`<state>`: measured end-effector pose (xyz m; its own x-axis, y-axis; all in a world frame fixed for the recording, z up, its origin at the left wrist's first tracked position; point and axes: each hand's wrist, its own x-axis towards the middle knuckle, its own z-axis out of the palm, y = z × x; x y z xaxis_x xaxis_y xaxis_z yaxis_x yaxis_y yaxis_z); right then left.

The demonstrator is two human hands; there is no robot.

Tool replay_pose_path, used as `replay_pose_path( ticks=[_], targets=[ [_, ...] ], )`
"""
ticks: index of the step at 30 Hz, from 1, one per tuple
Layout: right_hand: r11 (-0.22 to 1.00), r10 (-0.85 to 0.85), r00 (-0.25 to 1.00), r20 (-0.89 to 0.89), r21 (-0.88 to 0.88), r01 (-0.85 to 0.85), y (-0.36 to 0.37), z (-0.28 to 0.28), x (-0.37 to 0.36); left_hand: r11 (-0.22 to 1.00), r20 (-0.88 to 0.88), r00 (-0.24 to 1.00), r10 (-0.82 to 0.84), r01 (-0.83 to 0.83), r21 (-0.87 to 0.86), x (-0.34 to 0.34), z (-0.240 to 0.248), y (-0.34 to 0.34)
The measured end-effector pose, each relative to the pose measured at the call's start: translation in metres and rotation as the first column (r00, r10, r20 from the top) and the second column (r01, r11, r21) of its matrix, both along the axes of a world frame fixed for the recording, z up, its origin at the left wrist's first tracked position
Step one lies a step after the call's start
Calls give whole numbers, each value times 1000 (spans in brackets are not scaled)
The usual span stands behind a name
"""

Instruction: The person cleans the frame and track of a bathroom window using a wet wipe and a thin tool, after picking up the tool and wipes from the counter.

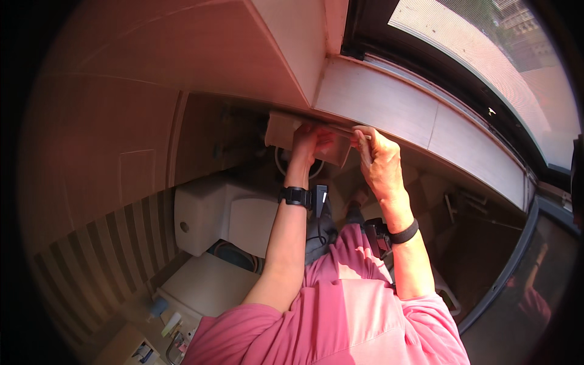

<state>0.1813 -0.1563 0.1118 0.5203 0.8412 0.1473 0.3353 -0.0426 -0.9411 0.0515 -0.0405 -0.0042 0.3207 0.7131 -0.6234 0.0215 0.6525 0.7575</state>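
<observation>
Cloth [285, 131] is pressed up against the ledge [377, 106] below the window [486, 55], left hand [306, 141] clamped on it, right hand [380, 159] pinching its edge. Reaching overhead, either grip could slip and drop it onto the toilet tank [219, 213].

Both hands are working in a tight spot: the left hand [306, 141] and right hand [380, 161] are pressing a pale cloth [286, 131] up against the underside of the tiled ledge [389, 106], which is blocking any way upward. The wall corner [292, 55] is closing off the far left. Below, the white toilet cistern [219, 213] is crowding the left forearm. Open room is lying between the forearms and to the right, under the window sill [480, 152].
</observation>
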Motion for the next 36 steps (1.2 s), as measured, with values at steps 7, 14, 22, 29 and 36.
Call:
replay_pose_path(
  ticks=[7,14,22,29,36],
  targets=[
    [996,5,1000,-10,85,-4,-14,14,-3,1000,38,999,2,-3,2,-1,4,-1],
    [993,-94,996,-9,-67,93,-34,19,29,999,-7,1000,-13,13,37,3,10,-2],
    [1000,-12,1000,18,-8,13,-24,-8,27,1000,37,999,-20,20,9,0,8,2],
    [993,-42,985,167,-104,59,-37,2,19,1000,-19,1000,7,-7,-11,1,14,-1],
    [996,-50,993,109,-70,57,-39,8,36,1000,-4,1000,22,-22,-2,-3,7,-2]
  ],
)
